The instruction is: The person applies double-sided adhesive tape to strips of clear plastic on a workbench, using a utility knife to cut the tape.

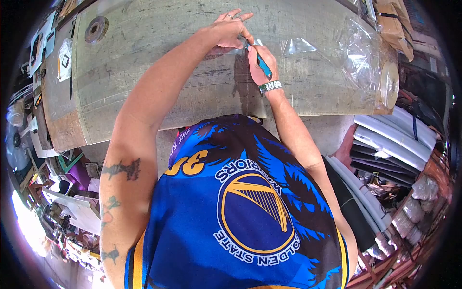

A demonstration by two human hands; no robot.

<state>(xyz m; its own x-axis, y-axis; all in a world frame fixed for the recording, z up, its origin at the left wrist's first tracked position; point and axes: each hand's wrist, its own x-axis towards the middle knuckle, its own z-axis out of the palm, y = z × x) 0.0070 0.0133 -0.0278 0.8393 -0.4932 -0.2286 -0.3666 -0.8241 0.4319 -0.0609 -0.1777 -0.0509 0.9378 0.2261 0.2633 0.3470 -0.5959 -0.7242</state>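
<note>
My left hand (227,34) reaches over the worn grey tabletop (159,43), its fingers spread and one fingertip close to the tip of a blue-and-black cutter knife (263,66). Wrapped around that knife is my right hand (255,62), just to the right of the left one. Clear plastic film (301,45) stretches along the table beside both hands. Its edge near the fingers is hard to make out, and part of it lies behind them. A patterned wristband (270,86) sits on my right wrist.
A round metal disc (96,30) lies at the far left. Crumpled clear film (358,60) runs toward a roll of clear film (389,84) at the table's right end. Rolls of sheet material (394,137) are stacked to the right. A cardboard box (392,26) stands beyond.
</note>
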